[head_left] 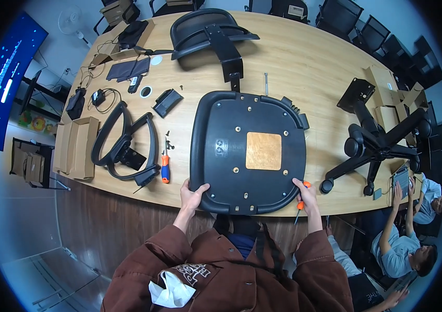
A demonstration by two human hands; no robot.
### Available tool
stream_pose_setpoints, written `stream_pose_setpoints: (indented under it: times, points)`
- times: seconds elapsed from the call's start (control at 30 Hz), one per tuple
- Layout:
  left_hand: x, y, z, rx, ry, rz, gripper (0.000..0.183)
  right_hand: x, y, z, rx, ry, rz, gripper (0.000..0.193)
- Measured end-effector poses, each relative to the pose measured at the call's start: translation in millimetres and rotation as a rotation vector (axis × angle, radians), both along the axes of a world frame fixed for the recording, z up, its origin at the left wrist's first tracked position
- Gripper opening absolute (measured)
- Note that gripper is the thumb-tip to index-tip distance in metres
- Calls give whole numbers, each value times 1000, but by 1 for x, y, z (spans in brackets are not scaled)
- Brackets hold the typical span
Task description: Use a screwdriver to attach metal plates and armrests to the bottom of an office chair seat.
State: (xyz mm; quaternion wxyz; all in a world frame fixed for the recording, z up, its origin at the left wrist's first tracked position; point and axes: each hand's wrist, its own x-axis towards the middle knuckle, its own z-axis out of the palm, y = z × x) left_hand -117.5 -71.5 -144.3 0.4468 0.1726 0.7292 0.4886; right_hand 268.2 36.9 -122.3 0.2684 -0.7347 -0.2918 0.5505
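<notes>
**Black chair seat (239, 152) bottom-up at the desk's (299, 47) near edge!**

And there's its underside, facing up, corners rounded, a square wooden patch (263, 151) in the middle, brass-coloured inserts (238, 129) dotted around it! Left hand (191, 195) and right hand (307, 195) grip its near corners, thumbs on top. And look, an orange-handled screwdriver (300, 205) at the right hand, partly hidden by it, shaft pointing back towards the person!
</notes>
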Motion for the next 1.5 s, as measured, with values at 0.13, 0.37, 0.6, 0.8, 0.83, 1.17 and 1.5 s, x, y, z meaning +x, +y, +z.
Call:
stream_pose_setpoints:
  times: [0.13,0.37,0.6,0.8,0.83,1.17,1.5]
  points:
    - [11,11,11,-45,-51,82,36,-4,-3,-2,71,-25,-44,34]
    - [9,31,13,-44,-80,110,36,-7,16,-8,115,-28,-91,36]
    - [-7,55,6,-69,-118,120,40,-21,46,0,86,-37,-57,37]
    - [1,73,19,-64,-32,99,46,-11,66,-11,51,-58,-32,40]
    - [-2,70,11,-68,-12,66,57,-10,68,-10,39,-44,-17,40]
    - [-163,-36,102,338,646,145,11,21,24,9,68,91,13,56]
    - [-249,-73,26,-60,1247,-761,94,17,-40,21,-24,95,-46,60]
